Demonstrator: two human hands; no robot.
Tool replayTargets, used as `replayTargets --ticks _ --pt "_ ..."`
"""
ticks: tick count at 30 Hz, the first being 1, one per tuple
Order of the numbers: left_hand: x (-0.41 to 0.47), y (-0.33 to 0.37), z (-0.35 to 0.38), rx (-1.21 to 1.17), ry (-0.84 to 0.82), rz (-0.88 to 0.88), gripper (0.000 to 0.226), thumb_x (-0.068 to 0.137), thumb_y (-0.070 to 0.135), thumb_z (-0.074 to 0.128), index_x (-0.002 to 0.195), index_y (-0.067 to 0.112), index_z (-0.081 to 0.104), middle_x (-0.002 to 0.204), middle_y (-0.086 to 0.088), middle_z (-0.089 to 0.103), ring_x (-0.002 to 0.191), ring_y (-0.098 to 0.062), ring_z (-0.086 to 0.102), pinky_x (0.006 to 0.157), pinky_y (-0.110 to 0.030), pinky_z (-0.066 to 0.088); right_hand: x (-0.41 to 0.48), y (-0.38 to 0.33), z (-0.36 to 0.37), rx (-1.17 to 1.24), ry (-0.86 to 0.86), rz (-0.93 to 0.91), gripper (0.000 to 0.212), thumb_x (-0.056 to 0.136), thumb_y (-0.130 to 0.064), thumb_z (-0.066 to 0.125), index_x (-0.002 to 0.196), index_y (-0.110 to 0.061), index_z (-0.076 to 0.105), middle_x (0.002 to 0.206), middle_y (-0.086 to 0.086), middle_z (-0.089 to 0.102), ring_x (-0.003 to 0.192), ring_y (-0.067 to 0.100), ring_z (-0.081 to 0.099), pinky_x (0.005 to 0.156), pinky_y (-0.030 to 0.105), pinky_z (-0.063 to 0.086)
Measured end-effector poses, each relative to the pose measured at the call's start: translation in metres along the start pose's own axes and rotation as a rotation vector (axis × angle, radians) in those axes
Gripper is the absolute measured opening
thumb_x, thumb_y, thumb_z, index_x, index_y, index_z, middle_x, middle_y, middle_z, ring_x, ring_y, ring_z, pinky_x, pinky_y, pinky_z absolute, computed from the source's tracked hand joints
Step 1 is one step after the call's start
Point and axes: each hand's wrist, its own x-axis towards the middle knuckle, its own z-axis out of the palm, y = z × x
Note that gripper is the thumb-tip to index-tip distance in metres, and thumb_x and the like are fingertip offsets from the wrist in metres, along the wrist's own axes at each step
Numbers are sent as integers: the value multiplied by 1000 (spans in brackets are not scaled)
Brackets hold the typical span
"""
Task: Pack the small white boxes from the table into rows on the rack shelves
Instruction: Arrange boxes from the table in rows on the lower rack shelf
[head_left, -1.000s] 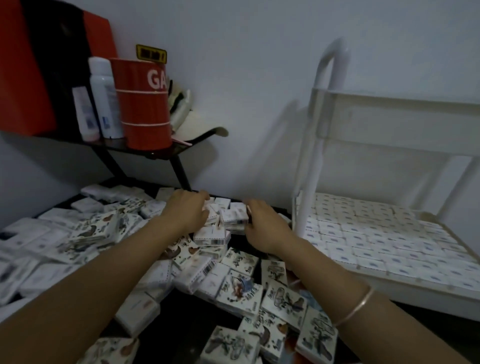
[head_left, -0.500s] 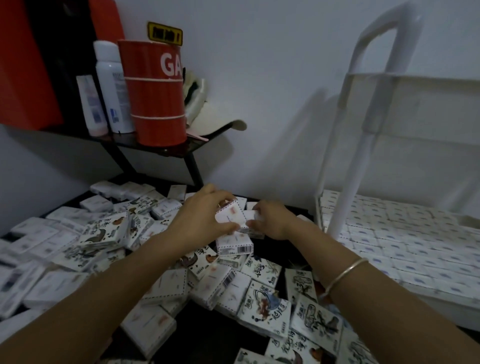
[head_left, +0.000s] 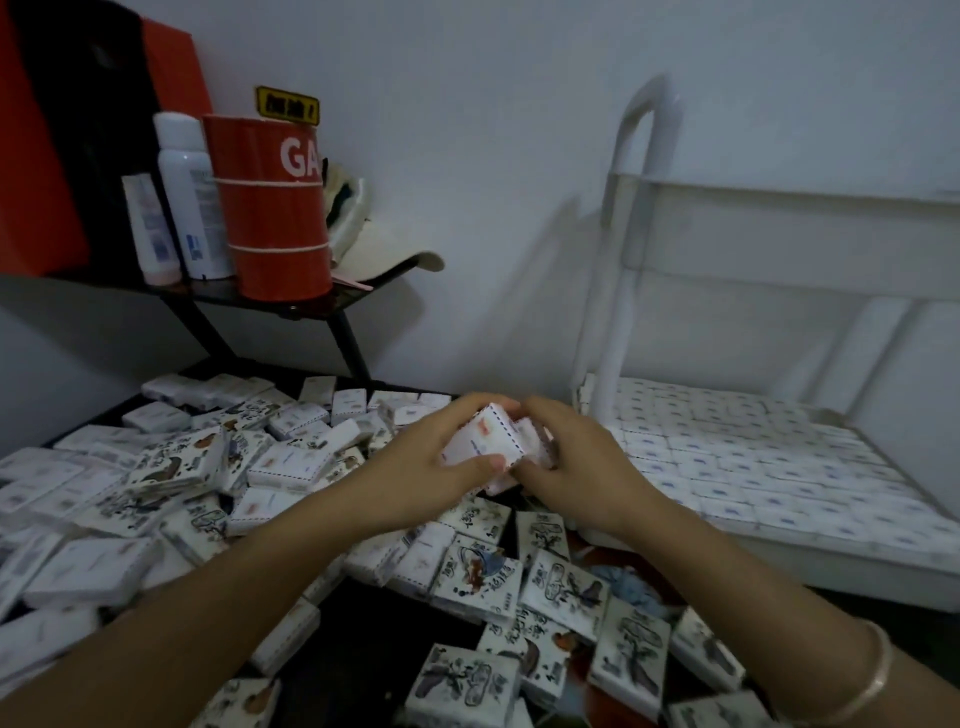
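Both hands meet above the middle of the dark table (head_left: 343, 618), holding a small bunch of white boxes (head_left: 485, 439) between them. The left hand (head_left: 431, 462) wraps the bunch from the left, its thumb pressed along the lower front edge of the nearest box and its fingers curled over the top. The right hand (head_left: 576, 467) closes on the bunch from the right, fingers bent round the far side. The nearest box is tilted, its face with a dashed border and a small red mark turned toward the camera. At least 2 boxes are in the grip; the right hand hides the rest, so the count cannot be told.

Loose boxes (head_left: 171, 462) lie heaped across the table below and to the left, some plain white, some with ink drawings. To the right stands the white rack (head_left: 628, 218), and its lower shelf (head_left: 779, 551) is filled with boxes in tight flat rows (head_left: 753, 462). The upper shelf's surface is seen from below, so its contents are hidden. The right forearm carries a thin bangle (head_left: 862, 691). The picture is dim and soft, and the print on the boxes is unreadable.
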Motion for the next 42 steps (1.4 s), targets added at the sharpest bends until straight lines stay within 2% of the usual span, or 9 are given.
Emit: replayTargets --ticks 7,10,15,19,24,28,34,37,42 --pt "11 48 45 -212 -57 -57 41 97 4 43 115 36 62 106 10 68 90 -2 64 72 -17 49 -79 19 -71 463 71 324 36 90 -2 49 99 -33 65 83 -9 65 78 20 63 62 36 52" --pt "27 70 73 -306 -39 -68 19 97 25 51 107 32 66 98 9 72 87 -3 67 73 -18 51 -105 36 -98 583 125 434 45 91 0 40 96 -33 70 92 -2 69 76 18 67 58 38 54" --pt "58 92 127 -228 -84 -84 65 55 54 83 111 32 60 100 10 71 89 -7 69 76 -31 59 -138 69 -131 674 217 555 52 88 1 32 97 -31 72 114 4 65 87 22 66 58 35 54" --pt "90 92 167 -99 -99 -80 68 65 44 85 114 39 39 104 18 50 78 -5 63 53 -20 51 -154 90 -149 667 268 615 46 93 -3 35 101 -30 71 120 3 63 87 26 68 59 36 52" --pt "148 89 205 -187 -165 -113 47 79 47 74 108 30 41 117 9 49 83 -17 70 74 -38 60 -170 115 -166 496 323 647 28 97 -10 50 116 -28 58 116 -2 63 74 18 72 57 32 52" --pt "202 85 227 -31 -107 5 27 92 49 56 107 27 61 105 13 59 97 -10 59 85 -28 47 -168 137 -176 415 368 691 35 97 -14 53 128 -28 47 112 -9 61 72 13 71 52 24 53" --pt "287 91 251 28 -102 51 30 89 27 64 67 16 47 65 2 47 67 -18 46 66 -30 36 -150 166 -187 160 387 636 38 95 -22 54 126 -39 41 104 -7 65 75 7 69 59 31 58" --pt "318 87 270 34 -87 65 11 86 21 68 89 11 66 87 -6 66 83 -20 61 80 -31 51 -140 178 -182 123 393 634 38 94 -24 54 123 -42 38 99 -12 65 76 6 69 69 39 60" --pt "341 68 302 142 -173 89 30 84 14 70 114 13 65 112 -7 67 102 -23 63 90 -34 50 -127 197 -175 89 410 652 39 93 -27 55 125 -41 38 95 -11 66 79 10 69 76 47 57"
